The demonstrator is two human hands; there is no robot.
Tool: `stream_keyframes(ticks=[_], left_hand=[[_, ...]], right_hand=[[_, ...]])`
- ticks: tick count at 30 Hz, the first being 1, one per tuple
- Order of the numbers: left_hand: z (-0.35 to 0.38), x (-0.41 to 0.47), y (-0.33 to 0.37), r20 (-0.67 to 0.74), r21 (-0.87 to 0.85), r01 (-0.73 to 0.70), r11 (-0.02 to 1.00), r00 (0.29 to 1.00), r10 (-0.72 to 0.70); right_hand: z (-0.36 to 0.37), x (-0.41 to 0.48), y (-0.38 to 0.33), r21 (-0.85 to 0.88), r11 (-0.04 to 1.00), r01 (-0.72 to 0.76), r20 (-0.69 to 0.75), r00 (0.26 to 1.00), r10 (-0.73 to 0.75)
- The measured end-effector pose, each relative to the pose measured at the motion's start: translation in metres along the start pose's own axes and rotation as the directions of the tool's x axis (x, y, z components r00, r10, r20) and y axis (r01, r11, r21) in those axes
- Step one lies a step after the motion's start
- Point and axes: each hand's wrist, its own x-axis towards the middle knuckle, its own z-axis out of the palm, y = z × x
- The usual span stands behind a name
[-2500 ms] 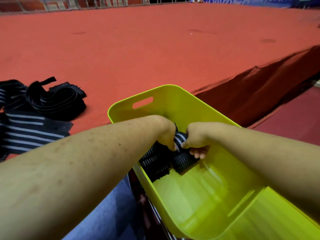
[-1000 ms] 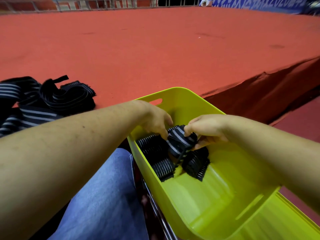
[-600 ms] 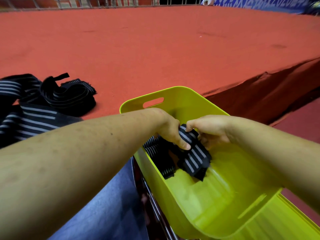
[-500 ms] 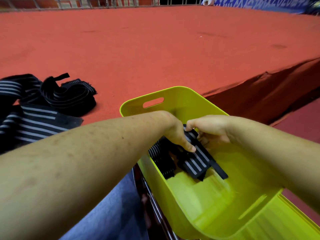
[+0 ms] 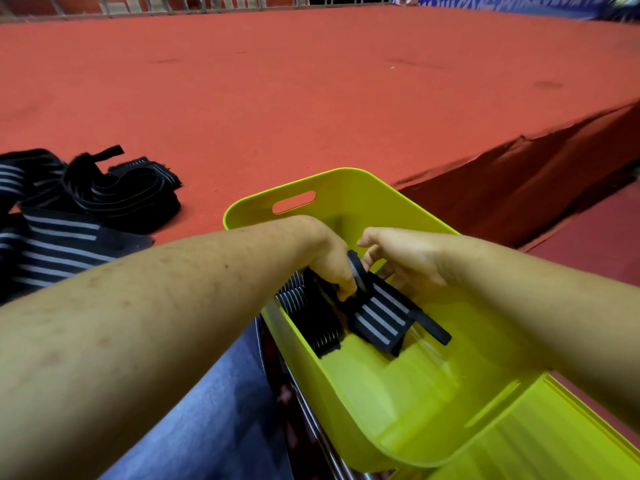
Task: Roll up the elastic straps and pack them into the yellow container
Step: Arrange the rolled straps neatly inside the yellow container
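Note:
The yellow container (image 5: 398, 393) stands tilted in front of me, its handle slot at the far wall. Inside, at its far left end, lie rolled black straps with grey stripes (image 5: 311, 320). One strap (image 5: 379, 315) has come partly unrolled, its flat end and a black tab lying on the container floor. My left hand (image 5: 330, 259) pinches that strap's rolled part. My right hand (image 5: 405, 261) hovers beside it with fingers loosely bent, touching the strap's far side; what it holds is hidden.
A heap of loose black striped straps (image 5: 79, 209) lies on the red floor (image 5: 311, 98) to my left. A dark drop runs along the floor's edge (image 5: 519, 174) at right. My blue trouser leg (image 5: 214, 410) is beside the container.
The rolled strap held between both hands came loose and unrolled into the container. My left hand shifted onto its rolled part; my right hand eased its fingers.

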Motion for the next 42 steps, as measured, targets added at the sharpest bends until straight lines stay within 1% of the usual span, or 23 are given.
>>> stream_keyframes(ticks=[2,5,8,10,13,14,19,21,23,25,31,33,36,39,40,42], left_hand=[[-0.001,-0.002,-0.004,-0.027,-0.026,-0.001,1.000,1.000,0.000],[-0.002,-0.006,-0.009,0.001,-0.096,-0.031,0.995,1.000,0.031],[-0.006,-0.010,-0.013,0.015,-0.090,-0.075,0.993,0.997,0.077],[-0.010,-0.012,-0.016,0.023,-0.089,-0.094,0.992,0.995,0.096],[-0.014,-0.015,-0.018,0.024,-0.081,-0.102,0.991,0.994,0.105],[-0.015,-0.016,-0.019,0.024,-0.080,-0.106,0.991,0.994,0.108],[-0.016,-0.019,-0.021,-0.007,-0.040,-0.132,0.990,0.991,0.132],[-0.017,-0.022,-0.023,-0.026,-0.022,-0.149,0.989,0.989,0.149],[-0.018,-0.024,-0.023,-0.048,0.010,-0.172,0.985,0.984,0.172],[-0.018,-0.026,-0.024,-0.056,0.031,-0.189,0.981,0.980,0.191],[-0.019,-0.030,-0.033,-0.058,0.026,-0.221,0.975,0.973,0.222],[-0.019,-0.032,-0.033,-0.047,0.035,-0.230,0.973,0.972,0.231],[-0.020,-0.033,-0.030,-0.014,0.039,-0.240,0.970,0.971,0.240],[-0.023,-0.035,-0.031,-0.012,0.053,-0.253,0.966,0.967,0.254],[-0.025,-0.035,-0.032,-0.013,0.046,-0.255,0.966,0.967,0.256],[-0.029,-0.036,-0.036,-0.007,0.003,-0.257,0.966,0.966,0.257]], right_hand=[[-0.001,0.004,0.002,0.013,1.000,-0.006,-0.029,1.000,0.007],[0.001,0.006,0.004,-0.011,1.000,-0.009,-0.069,0.998,0.008],[0.002,0.006,0.006,-0.144,0.989,0.037,-0.093,0.994,-0.050],[0.003,0.005,0.005,-0.269,0.960,0.081,-0.074,0.992,-0.104],[0.007,0.006,-0.001,-0.513,0.852,0.107,-0.017,0.991,-0.134],[0.008,0.009,-0.002,-0.571,0.813,0.112,-0.009,0.990,-0.143],[0.015,0.016,-0.013,-0.808,0.582,0.096,-0.018,0.982,-0.186],[0.020,0.020,-0.018,-0.872,0.485,0.060,-0.053,0.975,-0.214],[0.026,0.024,-0.020,-0.897,0.442,0.003,-0.125,0.957,-0.261],[0.030,0.027,-0.020,-0.901,0.432,-0.032,-0.170,0.944,-0.284],[0.027,0.033,-0.017,-0.906,0.422,-0.044,-0.185,0.935,-0.301],[0.029,0.033,-0.017,-0.926,0.372,-0.062,-0.180,0.939,-0.294],[0.036,0.028,-0.022,-0.971,0.218,-0.097,-0.156,0.950,-0.271],[0.039,0.024,-0.025,-0.989,0.096,-0.115,-0.134,0.967,-0.216],[0.038,0.025,-0.025,-0.989,0.089,-0.115,-0.131,0.969,-0.209],[0.036,0.027,-0.023,-0.985,0.137,-0.101,-0.128,0.970,-0.205]])
